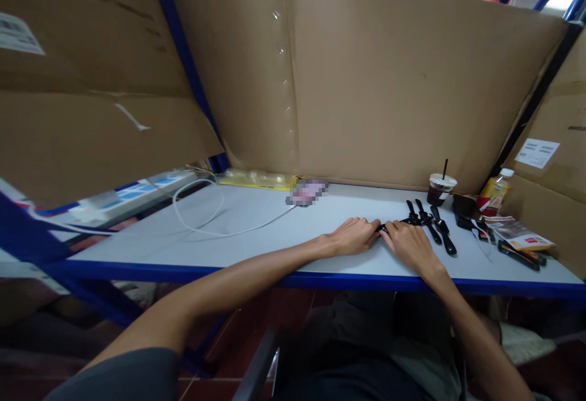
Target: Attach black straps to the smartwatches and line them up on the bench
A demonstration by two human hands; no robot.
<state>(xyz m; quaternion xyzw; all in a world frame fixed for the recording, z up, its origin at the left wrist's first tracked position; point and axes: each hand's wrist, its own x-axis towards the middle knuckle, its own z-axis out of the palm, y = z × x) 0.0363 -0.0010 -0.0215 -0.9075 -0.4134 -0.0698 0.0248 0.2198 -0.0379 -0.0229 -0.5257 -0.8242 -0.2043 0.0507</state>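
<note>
Both hands meet low over the front part of the white table (256,248). My left hand (354,236) is closed, with its fingers on one end of a small black piece (383,228). My right hand (408,243) is closed on the same piece from the other side. Fingers cover most of it, so its kind does not show. Just beyond my right hand lie several long black handled tools (429,223), side by side; their exact kind is unclear.
At the back right stand a lidded drink cup (442,189) with a straw and a bottle (497,192). A packet (522,233) and black-and-orange tools (519,256) lie at the right. A white cable (242,232) runs to a phone (307,192). Cardboard (389,83) walls the table.
</note>
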